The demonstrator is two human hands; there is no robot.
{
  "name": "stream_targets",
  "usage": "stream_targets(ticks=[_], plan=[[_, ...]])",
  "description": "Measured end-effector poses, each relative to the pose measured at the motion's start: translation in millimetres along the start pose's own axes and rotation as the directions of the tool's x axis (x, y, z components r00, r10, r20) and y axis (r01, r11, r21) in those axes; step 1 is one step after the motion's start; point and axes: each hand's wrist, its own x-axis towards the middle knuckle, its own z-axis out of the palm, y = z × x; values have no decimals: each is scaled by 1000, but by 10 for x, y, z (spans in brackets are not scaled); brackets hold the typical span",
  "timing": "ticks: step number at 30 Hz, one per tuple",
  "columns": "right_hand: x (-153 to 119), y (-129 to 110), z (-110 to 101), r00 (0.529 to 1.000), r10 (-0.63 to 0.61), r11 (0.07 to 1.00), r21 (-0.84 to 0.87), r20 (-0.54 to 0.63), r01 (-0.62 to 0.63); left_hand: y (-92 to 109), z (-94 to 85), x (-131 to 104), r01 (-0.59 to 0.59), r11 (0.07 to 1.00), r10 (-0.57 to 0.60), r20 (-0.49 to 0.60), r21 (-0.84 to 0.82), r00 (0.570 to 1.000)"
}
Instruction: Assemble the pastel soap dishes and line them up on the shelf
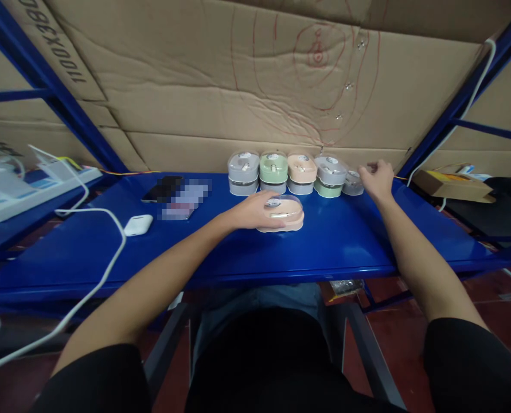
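Pink clear-lidded box [293,218], long axis left-right, is being grasped at its left end by the left hand [252,212], near side of the stacked boxes [273,167]; right hand [378,180] is being held half-curled by the far-right grey box [353,184], grip unclear.

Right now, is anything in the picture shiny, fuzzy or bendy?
In the head view: shine streaks the clear lid of the peach box that the left hand grips; a pale gleam lies on the blue table; blocky squares hide something flat; the blue posts splay outward, probably wide-lens stretching; the lids' labels look too small and soft to read.
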Motion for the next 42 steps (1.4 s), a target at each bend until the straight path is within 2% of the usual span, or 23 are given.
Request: stream_targets(ticks=[4, 9, 12, 23, 26, 32, 34, 37, 40, 42], plan=[[26, 149, 100, 993, 44, 997, -67, 107, -37, 1, 11, 7, -3, 999, 4, -19, 44, 1000], [18, 223, 187, 977, 55, 994, -100, 207, -35, -3, 27, -9, -99, 976, 105, -20, 194, 994], [10, 241, 203, 962, 72, 991, -124, 263, -40, -19, 33, -22, -146, 963, 152, -13, 227, 988], [-16, 200, 180, 919, 64, 982, -189, 390, 12, 102, -9, -25, -37, 983, 34, 17, 179, 999], [5, 162, 130, 906, 116, 972, -233, 408, -20, 113, -13, -32, -34, 982, 31, 17, 185, 999], [100, 120, -23, 847, 307, 911, -392, 434, -130, 142, -30, -42, -29, 981, 24, 31, 190, 999], [116, 129, -72, 850, 337, 896, -415, 404, -158, 148, -34, -43, -29, 981, 23, 34, 193, 999], [103, 160, -109, 884, 340, 894, -402, 320, -198, 148, -56, -46, -21, 980, 14, 39, 200, 999], [65, 198, -78, 924, 235, 928, -352, 303, -120, 130, -107, -55, 9, 980, -23, 67, 200, 997], [45, 220, -28, 926, 163, 941, -337, 341, -41, 101, -145, -59, 42, 979, -60, 84, 201, 995]])
